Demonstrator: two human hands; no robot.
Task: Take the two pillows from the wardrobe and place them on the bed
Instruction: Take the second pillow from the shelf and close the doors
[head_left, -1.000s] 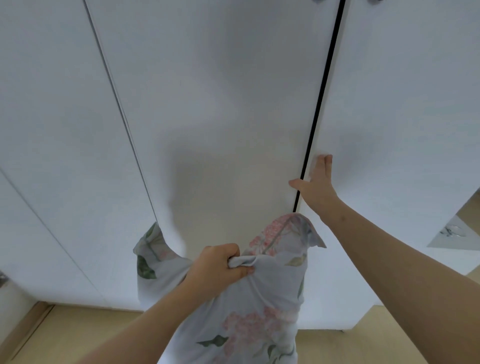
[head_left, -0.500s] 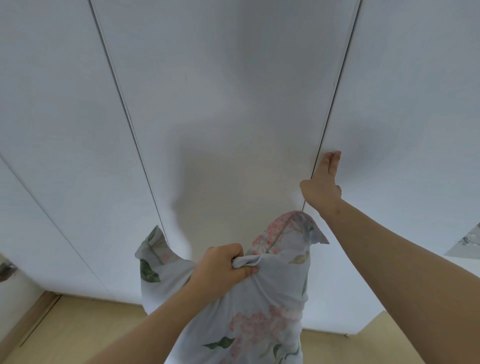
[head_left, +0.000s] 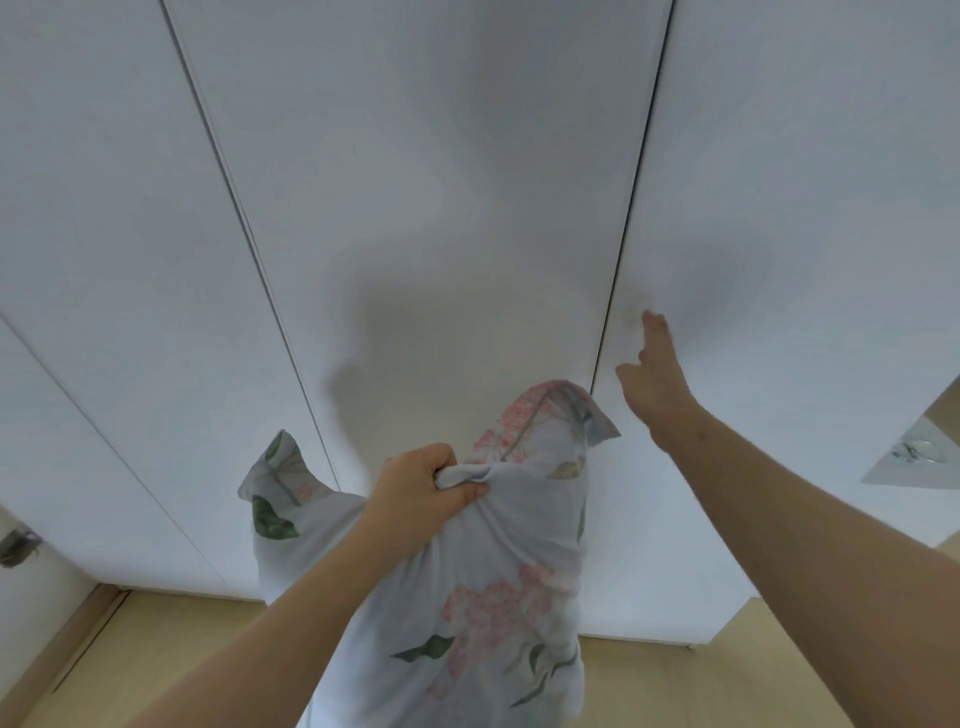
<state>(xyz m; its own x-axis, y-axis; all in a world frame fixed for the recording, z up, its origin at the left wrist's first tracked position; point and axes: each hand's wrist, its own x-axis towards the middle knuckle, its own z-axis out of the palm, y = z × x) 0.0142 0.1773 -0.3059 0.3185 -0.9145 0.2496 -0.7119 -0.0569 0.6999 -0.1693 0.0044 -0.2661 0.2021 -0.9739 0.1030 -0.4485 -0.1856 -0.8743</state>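
A pale blue pillow (head_left: 498, 582) printed with pink flowers and green leaves hangs in front of me. My left hand (head_left: 426, 483) is clenched on a bunch of its fabric near the top edge. My right hand (head_left: 654, 379) is stretched forward with flat fingers, just off or touching the right white wardrobe door (head_left: 789, 234), beside the dark seam between the doors. The wardrobe doors look closed. Only one pillow is in view, and no bed shows.
Tall white wardrobe doors (head_left: 415, 182) fill the view ahead. Light wooden floor (head_left: 171, 649) runs along their base. A metal fitting (head_left: 18, 543) sits at the far left edge, and a shiny metal object (head_left: 914, 452) shows at the right edge.
The dark gap between the two doors has closed to a thin seam. My right hand has lifted slightly from the door. My left hand keeps holding the pillow.
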